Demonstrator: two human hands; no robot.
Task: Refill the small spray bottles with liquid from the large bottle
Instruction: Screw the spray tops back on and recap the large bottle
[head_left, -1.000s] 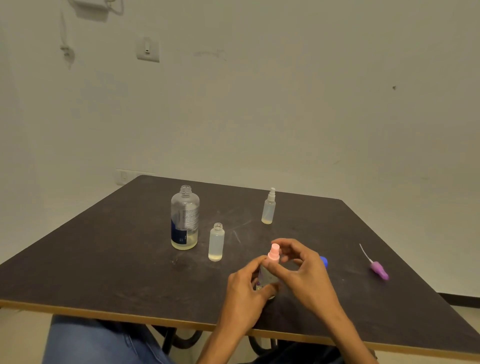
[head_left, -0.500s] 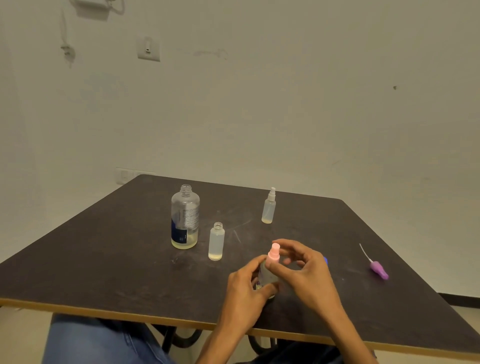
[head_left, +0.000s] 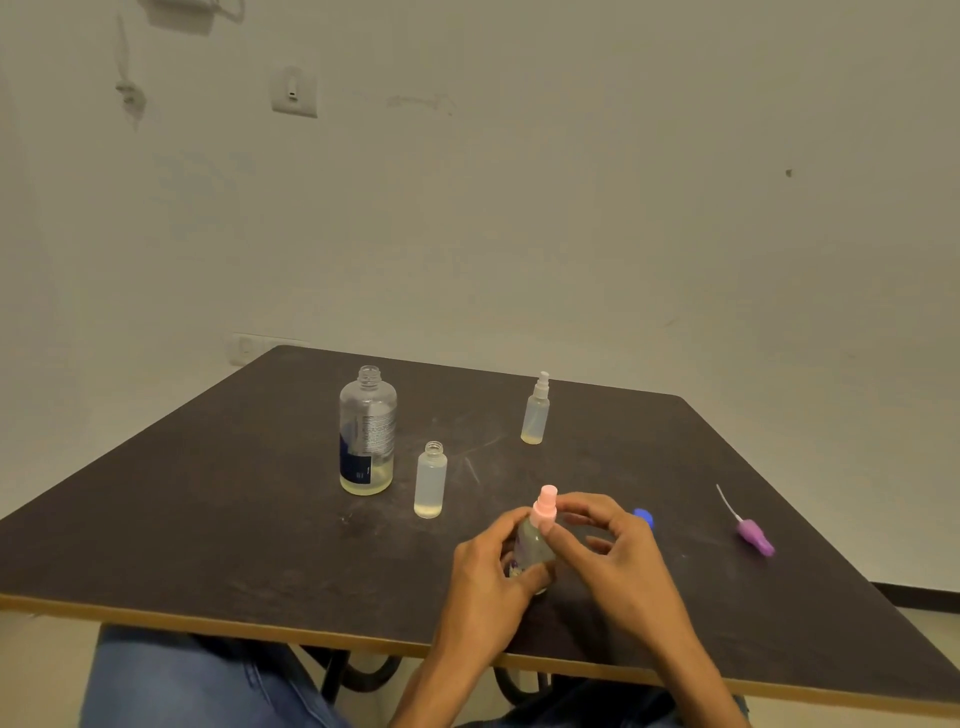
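Note:
My left hand grips the body of a small spray bottle standing near the table's front edge. My right hand pinches its pink spray head between thumb and fingers. The large clear bottle, uncapped, stands to the left with a little yellowish liquid at its bottom. Beside it stands an open small bottle without a top. Another small bottle with a white spray head stands farther back.
A purple spray head with its dip tube lies on the dark table at the right. A blue cap peeks out behind my right hand. My jeans show under the front edge.
My right fingers have shifted slightly around the pink spray head, as in a twist. The bottle and my left hand stay in place.

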